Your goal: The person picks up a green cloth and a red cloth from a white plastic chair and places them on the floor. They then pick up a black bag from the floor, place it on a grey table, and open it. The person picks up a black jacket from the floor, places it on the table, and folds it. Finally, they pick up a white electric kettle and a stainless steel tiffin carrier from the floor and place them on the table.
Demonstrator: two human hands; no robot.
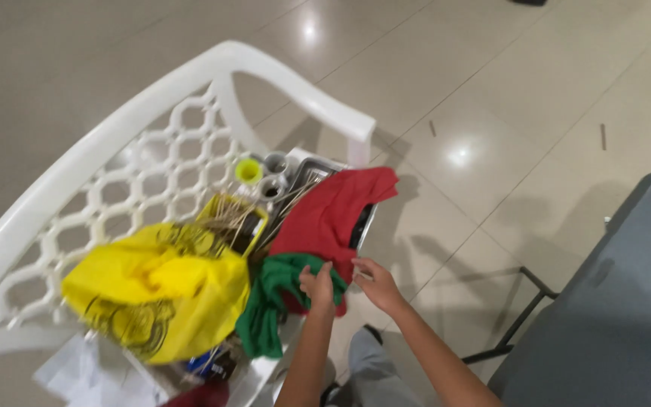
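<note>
On the white chair [190, 83], a green cloth [269, 301] is gripped by the left hand [318, 286], fingers closed on its upper fold, beside a red cloth [325, 215]. The right hand [377, 283] is held just beside it, fingers loosely curled; whether anything is pinched cannot be told. Sorting of the cloths seems in hand; a firmer two-handed hold would be called for. A soft, crumpled green cloth is seen, draped over the seat edge by a yellow bag [160, 298]
</note>
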